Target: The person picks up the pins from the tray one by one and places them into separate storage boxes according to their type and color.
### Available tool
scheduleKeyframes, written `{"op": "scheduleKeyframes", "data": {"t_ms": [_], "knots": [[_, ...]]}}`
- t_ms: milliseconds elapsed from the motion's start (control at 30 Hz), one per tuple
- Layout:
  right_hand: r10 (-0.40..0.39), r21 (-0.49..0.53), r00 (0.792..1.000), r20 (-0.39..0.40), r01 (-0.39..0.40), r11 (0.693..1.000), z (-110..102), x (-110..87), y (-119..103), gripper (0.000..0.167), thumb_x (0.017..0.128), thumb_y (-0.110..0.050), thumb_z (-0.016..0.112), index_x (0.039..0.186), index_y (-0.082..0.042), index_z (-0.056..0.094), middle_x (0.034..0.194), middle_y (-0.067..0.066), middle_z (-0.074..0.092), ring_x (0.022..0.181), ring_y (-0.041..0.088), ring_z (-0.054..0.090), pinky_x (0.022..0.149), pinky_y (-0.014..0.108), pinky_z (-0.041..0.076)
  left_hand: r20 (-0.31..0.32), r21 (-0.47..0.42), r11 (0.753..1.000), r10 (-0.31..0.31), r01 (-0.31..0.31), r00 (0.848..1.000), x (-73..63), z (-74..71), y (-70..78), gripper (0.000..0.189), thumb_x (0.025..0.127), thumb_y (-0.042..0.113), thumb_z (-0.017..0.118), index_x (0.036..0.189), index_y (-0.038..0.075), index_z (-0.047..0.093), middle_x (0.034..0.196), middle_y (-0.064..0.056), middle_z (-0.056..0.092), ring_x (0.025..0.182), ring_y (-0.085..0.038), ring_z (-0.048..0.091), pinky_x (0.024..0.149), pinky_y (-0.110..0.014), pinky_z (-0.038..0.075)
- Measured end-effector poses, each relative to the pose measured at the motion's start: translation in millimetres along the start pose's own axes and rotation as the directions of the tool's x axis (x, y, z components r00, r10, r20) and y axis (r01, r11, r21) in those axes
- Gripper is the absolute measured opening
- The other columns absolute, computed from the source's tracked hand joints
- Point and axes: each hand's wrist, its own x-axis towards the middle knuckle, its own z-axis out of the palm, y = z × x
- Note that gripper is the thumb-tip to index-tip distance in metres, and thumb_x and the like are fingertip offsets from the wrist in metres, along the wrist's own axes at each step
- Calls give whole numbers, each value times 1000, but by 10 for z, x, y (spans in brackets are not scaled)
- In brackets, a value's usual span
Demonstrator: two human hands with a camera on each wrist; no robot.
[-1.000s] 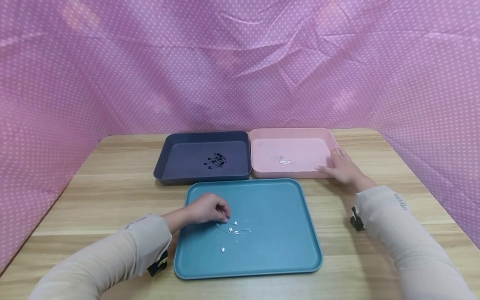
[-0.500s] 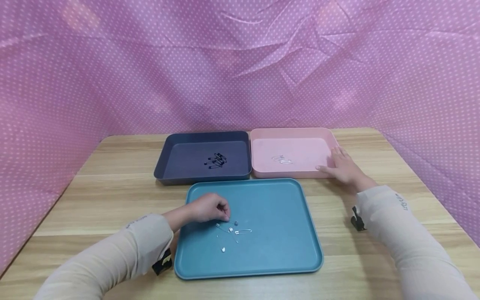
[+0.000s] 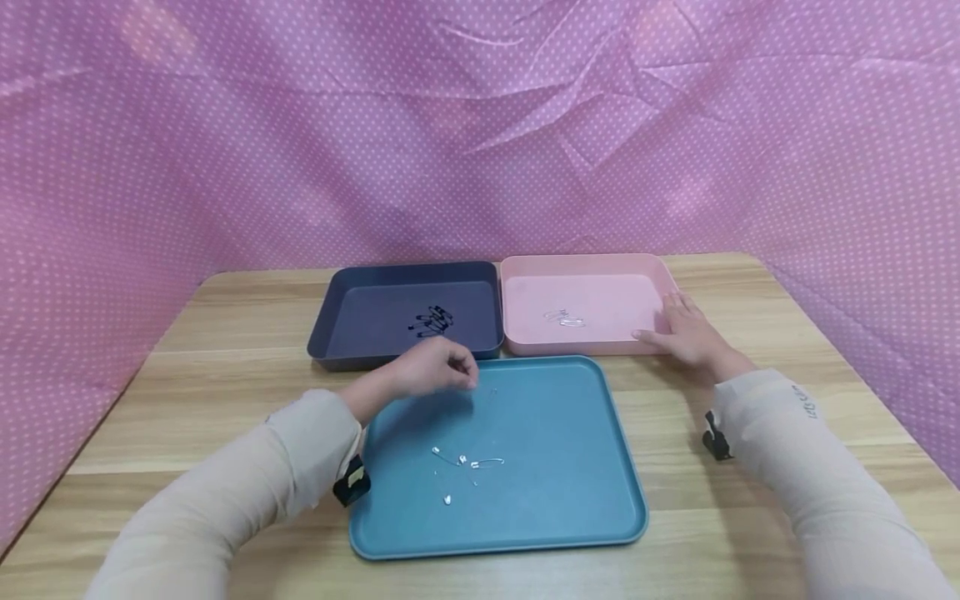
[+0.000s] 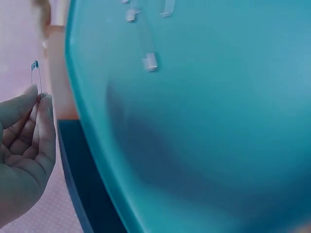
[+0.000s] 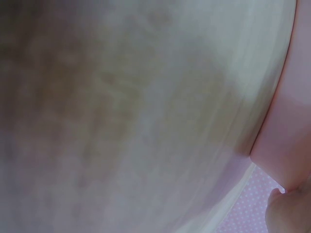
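Note:
My left hand (image 3: 433,368) is raised over the back left of the teal tray (image 3: 555,492), pinching a silver safety pin (image 4: 36,65) between thumb and fingertips. The pin's clasp end points away from the hand in the left wrist view. Several silver safety pins (image 3: 475,465) lie loose in the middle of the teal tray. At the front right corner of the pink tray (image 3: 615,292), my right hand (image 3: 692,335) rests with fingers extended on the side rim and the thumb at the front. A small group of silver safety pins (image 3: 566,320) lies in that pink tray.
Left of the pink tray, and touching it, stands a dark blue tray (image 3: 375,317) with several black safety pins (image 3: 433,321) in it. All three trays are on a wood-grain table (image 3: 225,367). A pink dotted cloth (image 3: 480,125) hangs behind and at the sides.
My left hand has lifted a silver safety pin from the group on the teal tray and moved up and away toward the back trays. The right hand stays at the pink tray.

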Motion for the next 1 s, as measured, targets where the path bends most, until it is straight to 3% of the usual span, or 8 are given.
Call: {"op": "scheduleKeyframes", "data": {"t_ms": [400,633,800,1000], "knots": [[-1,2,1000,-5,1,1000,12,6,21,97,82,-56,42,130,15,-2,135,32,-6,125,39,-10,98,49,-2,-62,-126,992,-13,5,998,445,-48,209,6,80,15,61,76,12,63,76,-2,60,72,-17,51,66,-30,42],[-4,-4,1000,-4,4,1000,7,13,14,96,82,-56,42,130,14,-2,136,31,-6,125,38,-9,98,49,-2,-61,-199,979,-50,37,997,723,-10,284,5,81,13,61,80,9,62,82,-10,61,80,-26,56,71,-33,44],[-4,-3,1000,-10,4,1000,11,12,6,96,81,-56,43,131,15,1,136,31,-4,125,38,-8,98,49,-1,-107,-196,979,-71,49,992,900,41,292,4,80,14,62,81,10,63,85,-2,59,83,-17,54,75,-32,44],[-5,-17,1000,-15,4,1000,17,17,26,96,81,-56,42,130,16,2,135,32,-3,125,39,-7,98,49,-1,-145,-232,972,-82,47,986,1133,139,292,4,79,10,62,82,7,63,87,-2,59,84,-14,56,72,-25,45]]}}
